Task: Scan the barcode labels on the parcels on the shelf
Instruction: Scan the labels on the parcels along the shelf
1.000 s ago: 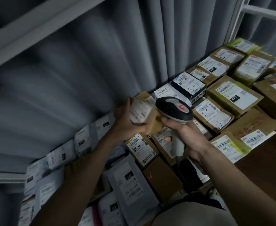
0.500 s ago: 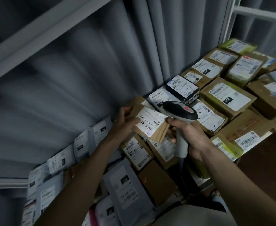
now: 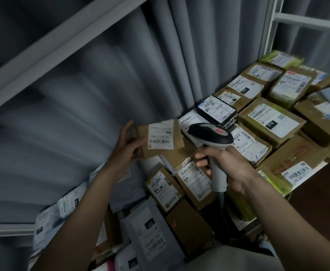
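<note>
The left hand (image 3: pixel 128 145) grips a small brown cardboard parcel (image 3: pixel 160 138) by its left end, thumb up along the edge and fingers curled underneath, lifting it above the other parcels with its white barcode label (image 3: pixel 161 136) turned toward the camera. The right hand (image 3: pixel 226 165) is wrapped around the pale grip of a handheld barcode scanner (image 3: pixel 209 135), whose dark head sits just right of the held parcel and points at it; whether they touch cannot be told. Below and around them the shelf (image 3: pixel 246 224) is packed with labelled parcels: a black box (image 3: pixel 217 110) with handwriting on its label behind the scanner, a large carton marked 010 (image 3: pixel 271 120) to the right, and grey poly mailers (image 3: pixel 146 231) at lower left. Grey curtains (image 3: pixel 189 55) hang behind the shelf, and a white shelf beam (image 3: pixel 62 42) crosses the upper left
</note>
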